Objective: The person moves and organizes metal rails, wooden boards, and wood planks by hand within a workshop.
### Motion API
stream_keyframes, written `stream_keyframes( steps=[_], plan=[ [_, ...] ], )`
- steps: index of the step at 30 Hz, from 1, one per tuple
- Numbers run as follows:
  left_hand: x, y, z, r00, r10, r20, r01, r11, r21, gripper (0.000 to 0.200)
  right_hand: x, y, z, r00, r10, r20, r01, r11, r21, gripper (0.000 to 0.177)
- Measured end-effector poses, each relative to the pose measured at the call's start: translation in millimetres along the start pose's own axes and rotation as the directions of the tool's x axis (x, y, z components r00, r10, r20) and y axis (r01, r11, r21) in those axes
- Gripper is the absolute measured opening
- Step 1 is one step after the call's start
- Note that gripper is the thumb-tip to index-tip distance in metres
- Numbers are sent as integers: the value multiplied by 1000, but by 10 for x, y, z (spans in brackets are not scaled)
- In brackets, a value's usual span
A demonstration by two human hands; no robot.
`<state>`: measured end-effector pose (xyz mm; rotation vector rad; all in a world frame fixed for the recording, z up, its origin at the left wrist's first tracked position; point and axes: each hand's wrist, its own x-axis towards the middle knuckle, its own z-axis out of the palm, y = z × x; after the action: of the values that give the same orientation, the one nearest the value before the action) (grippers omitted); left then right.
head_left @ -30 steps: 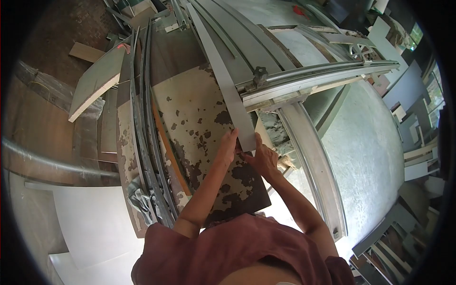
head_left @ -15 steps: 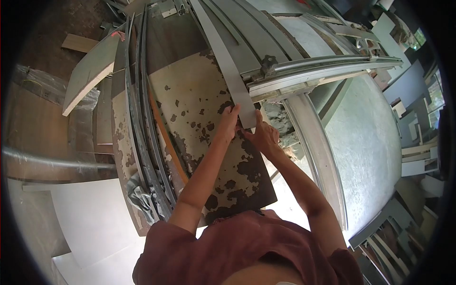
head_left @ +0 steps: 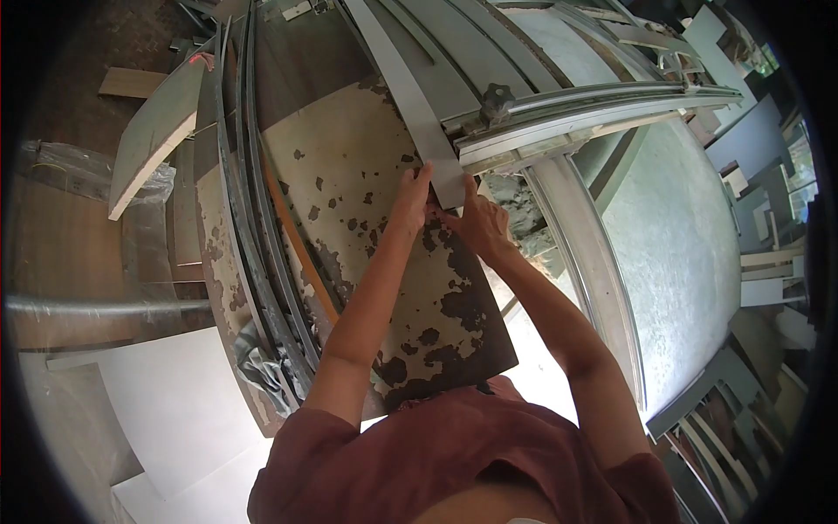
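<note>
Stock in hand: one long, flat, pale grey strip (head_left: pixel 428 131), lying lengthwise over the desk (head_left: pixel 340 131) (cream, brown worn patches), near end between two hands. Left hand (head_left: pixel 408 199): fingers clamped on the strip's left edge close to the end. Right hand (head_left: pixel 480 218): fingers clamped on the right corner of that end, index laid along the edge, thumb tucked at the tip.

Rest of the count: one black lobed knob (head_left: pixel 497 98); one straight silver metal rail (head_left: pixel 576 127) running off to the right; one wide, dull metal track (head_left: pixel 585 253) going down past the right forearm; one thin orange strip (head_left: pixel 303 258); one crumpled grey cloth (head_left: pixel 257 367); one thick pale board (head_left: pixel 155 144); one tan wooden offcut (head_left: pixel 131 82). Long dark metal bars (head_left: pixel 250 131): at least three, bunched, can't split them exactly. Stacked panel pieces (head_left: pixel 733 402) far right: many, overlapping, no count.

Obstructions: silver rail's end and knob crowd the strip's right side. Bars take up the desk's left side, cloth lying on their near end, orange strip just beside them.
</note>
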<state>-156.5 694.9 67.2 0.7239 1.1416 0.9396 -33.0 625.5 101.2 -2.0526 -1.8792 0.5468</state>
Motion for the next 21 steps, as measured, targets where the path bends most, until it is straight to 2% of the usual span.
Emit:
stream_keyframes(
  steps=[4,6,10,12,13,15,17,19,21],
  plan=[
    [54,149,-31,999,1,50,2,999,-54,44,94,-78,-44,1000,-19,-23,19,1000,-9,86],
    [61,280,-14,997,32,72,-25,995,-98,46,117,-193,-174,999,27,-18,-27,999,24,87],
    [2,449,41,992,112,55,-105,988,-117,48,160,-352,-352,1000,21,-3,-21,1000,6,86],
    [31,495,-1,984,165,63,-165,986,-5,50,229,-396,-343,994,-25,-111,27,1000,15,84],
    [34,535,-22,980,189,68,-189,982,-6,50,254,-428,-331,991,-39,-132,41,999,13,84],
    [-4,651,-5,993,113,38,-114,993,25,53,263,-506,-389,993,-10,-120,18,997,70,80],
    [-107,775,24,986,161,43,-162,986,27,55,204,-622,-547,983,-47,-176,61,995,76,73],
    [-239,854,55,983,182,36,-184,982,38,57,167,-659,-632,990,-72,-124,80,995,62,69],
    [-389,930,49,983,185,-1,-185,982,31,68,60,-683,-783,988,-69,-136,77,995,57,67]
  ],
)
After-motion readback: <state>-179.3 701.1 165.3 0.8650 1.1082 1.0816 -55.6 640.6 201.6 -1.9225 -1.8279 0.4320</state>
